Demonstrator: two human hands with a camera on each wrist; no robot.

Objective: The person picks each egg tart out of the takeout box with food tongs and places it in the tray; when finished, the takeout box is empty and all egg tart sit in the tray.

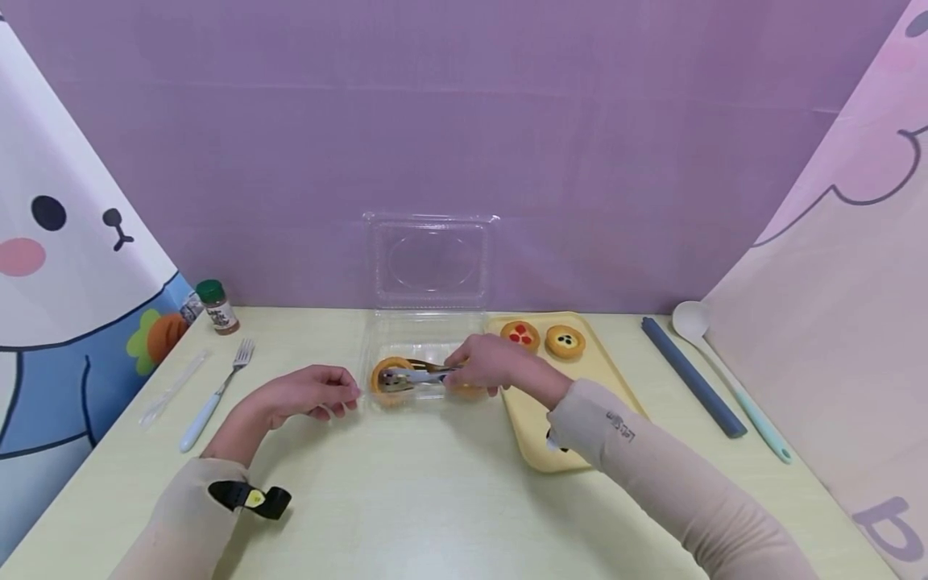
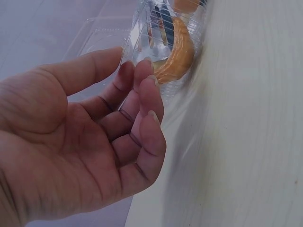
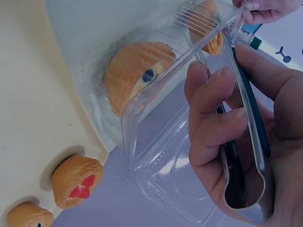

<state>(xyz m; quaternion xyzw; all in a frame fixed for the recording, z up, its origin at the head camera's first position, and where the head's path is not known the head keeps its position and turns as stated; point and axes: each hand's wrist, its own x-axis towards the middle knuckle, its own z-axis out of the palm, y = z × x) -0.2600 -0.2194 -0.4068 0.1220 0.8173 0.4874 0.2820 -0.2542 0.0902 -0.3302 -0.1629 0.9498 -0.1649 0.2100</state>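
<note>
My right hand (image 1: 482, 362) holds metal tongs (image 1: 424, 376) with dark grips. Their ends reach into a clear hinged plastic container (image 1: 428, 326), its lid raised at the back. At those ends, on the container's left side, is an egg tart (image 1: 384, 370); whether they grip it I cannot tell. A second tart (image 3: 135, 73), dark dots on its filling, lies on the container's right side, mostly hidden behind my right hand in the head view. Thumb and index finger of my left hand (image 1: 312, 392) pinch the container's left rim, the other fingers curled loosely.
Right of the container lies a yellow tray (image 1: 532, 435) bearing a red-topped tart (image 1: 520, 334) and a dark-dotted tart (image 1: 565, 341). Farther right are a dark blue rod (image 1: 692, 377) and a spoon (image 1: 732, 383). A fork (image 1: 217, 395), a wrapped clear utensil (image 1: 174, 391) and a green-capped jar (image 1: 217, 308) lie left.
</note>
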